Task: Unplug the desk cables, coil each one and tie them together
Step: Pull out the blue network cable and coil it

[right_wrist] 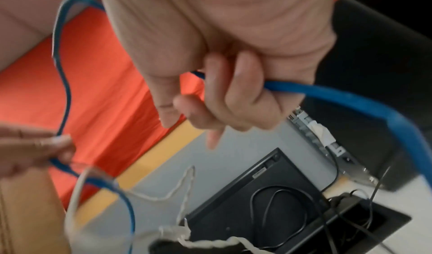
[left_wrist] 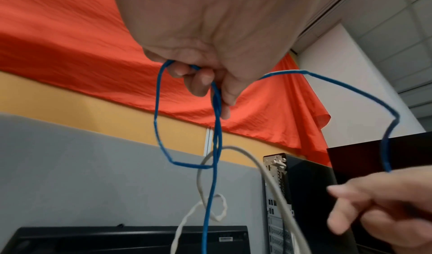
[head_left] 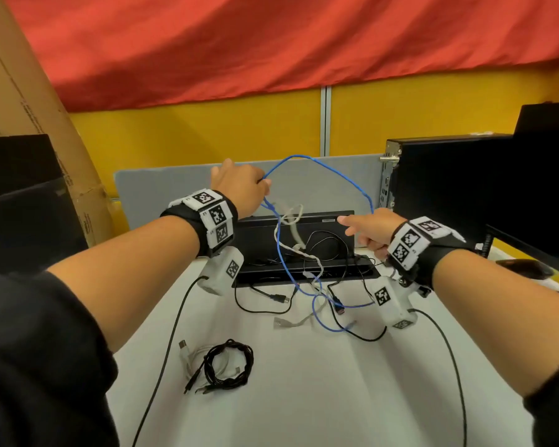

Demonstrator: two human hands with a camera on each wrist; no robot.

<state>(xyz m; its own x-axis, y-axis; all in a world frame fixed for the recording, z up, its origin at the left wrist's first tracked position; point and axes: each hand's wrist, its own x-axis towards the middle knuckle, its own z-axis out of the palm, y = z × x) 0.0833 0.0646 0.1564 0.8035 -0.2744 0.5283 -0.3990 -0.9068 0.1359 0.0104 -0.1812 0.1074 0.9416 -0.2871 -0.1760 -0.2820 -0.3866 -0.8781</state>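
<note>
**My two hands hold one blue cable up over the desk**

My left hand [head_left: 239, 185] is up high on the left, and its fingers [left_wrist: 198, 80] are curled round loops of the blue cable [head_left: 346, 179]. My right hand [head_left: 371, 230] is lower, on the right. Its fingers [right_wrist: 243, 91] are curled round the same cable, and one finger points toward my left hand. The cable makes a big arch between my hands. The rest hangs down to the white desk [head_left: 304, 398].

A white cable [head_left: 291, 221] is caught in the hanging blue loops. Below them, loose black cables [head_left: 265, 304] lie by the open cable box [head_left: 307, 272] in the desk.

Near me lies one tied bundle [head_left: 226, 366], with a black coil and a white coil together.

Each wrist band has black-and-white square codes on it. I can see no words that I can read.

On the far right stands one black computer [head_left: 449, 188]. On the left leans one brown cardboard box [head_left: 23, 75]. Far behind are a gray panel [head_left: 175, 188], a yellow wall and a red cloth [head_left: 271, 43].
</note>
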